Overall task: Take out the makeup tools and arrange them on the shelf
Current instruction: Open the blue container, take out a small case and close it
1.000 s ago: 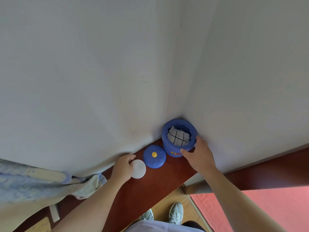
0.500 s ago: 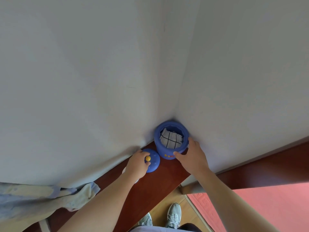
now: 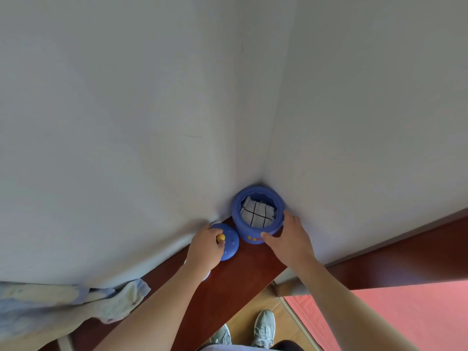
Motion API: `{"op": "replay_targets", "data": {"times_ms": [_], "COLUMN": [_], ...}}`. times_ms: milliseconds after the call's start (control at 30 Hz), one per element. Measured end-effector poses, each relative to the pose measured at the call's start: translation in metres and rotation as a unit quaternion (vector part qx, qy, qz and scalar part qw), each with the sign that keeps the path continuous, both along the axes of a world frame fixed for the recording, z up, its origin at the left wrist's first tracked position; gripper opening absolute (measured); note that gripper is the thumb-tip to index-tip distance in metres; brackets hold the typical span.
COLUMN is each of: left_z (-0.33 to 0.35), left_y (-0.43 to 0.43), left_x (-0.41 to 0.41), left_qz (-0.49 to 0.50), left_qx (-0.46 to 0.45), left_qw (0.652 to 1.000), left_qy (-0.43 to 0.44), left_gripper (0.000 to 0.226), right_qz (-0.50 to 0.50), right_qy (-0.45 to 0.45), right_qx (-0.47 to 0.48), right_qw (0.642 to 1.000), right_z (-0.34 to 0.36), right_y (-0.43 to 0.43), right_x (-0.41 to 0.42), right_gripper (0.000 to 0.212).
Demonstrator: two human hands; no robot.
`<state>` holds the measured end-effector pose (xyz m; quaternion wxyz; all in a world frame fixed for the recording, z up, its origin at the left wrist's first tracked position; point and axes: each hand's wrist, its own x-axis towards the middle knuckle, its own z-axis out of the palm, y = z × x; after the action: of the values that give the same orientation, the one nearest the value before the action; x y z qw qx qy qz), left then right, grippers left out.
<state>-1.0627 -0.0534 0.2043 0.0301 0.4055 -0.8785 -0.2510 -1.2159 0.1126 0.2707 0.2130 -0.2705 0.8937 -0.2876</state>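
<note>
**Lid Handling at the Corner Jar**

The step in hand appears to be closing up or reopening the jar (image 3: 257, 215); which of the two cannot be told from this view. The blue jar is standing open on the shelf (image 3: 222, 295), pushed into the wall corner, with a white, black-gridded item (image 3: 257, 213) sitting inside it. No other makeup tool is identifiable.

The left hand (image 3: 205, 249) is resting on the blue lid (image 3: 230, 243), which is lying at 8 o'clock of the jar, just beside it. Its grip is closing around the yellow knob (image 3: 220, 237). The right hand (image 3: 288, 239) is bracing the jar: thumb on the front wall, fingers on the far side at 3 o'clock, half-open and wrapped around the body.

The next move probably calls for lifting the lid by the knob while the right hand is steadying the jar. A cloth (image 3: 76, 302) is lying at 8 o'clock, well apart.
</note>
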Motion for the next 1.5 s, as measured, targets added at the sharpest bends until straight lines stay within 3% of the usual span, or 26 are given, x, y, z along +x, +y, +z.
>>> {"op": "replay_targets", "data": {"times_ms": [367,767,1000,1500], "left_z": [0.056,0.101,0.1,0.086], "left_y": [0.002,0.001,0.005,0.014], "left_x": [0.011,-0.023,-0.066,-0.1], "left_qz": [0.053,-0.019,-0.071,-0.116], "left_qx": [-0.007,-0.015,0.018,0.027], "left_qw": [0.995,0.987,0.986,0.986], "left_qy": [0.083,0.16,0.149,0.114], "left_gripper": [0.011,0.012,0.015,0.012], "right_qz": [-0.002,0.005,0.021,0.017], "right_qy": [-0.012,-0.01,0.0,0.009], "right_qx": [-0.01,-0.018,-0.035,-0.018], "right_qw": [1.0,1.0,0.999,1.0], "right_z": [-0.004,-0.007,-0.006,-0.01], "right_y": [0.002,0.002,0.003,0.002], "right_x": [-0.001,-0.002,-0.005,-0.008], "right_gripper": [0.083,0.079,0.066,0.065]}}
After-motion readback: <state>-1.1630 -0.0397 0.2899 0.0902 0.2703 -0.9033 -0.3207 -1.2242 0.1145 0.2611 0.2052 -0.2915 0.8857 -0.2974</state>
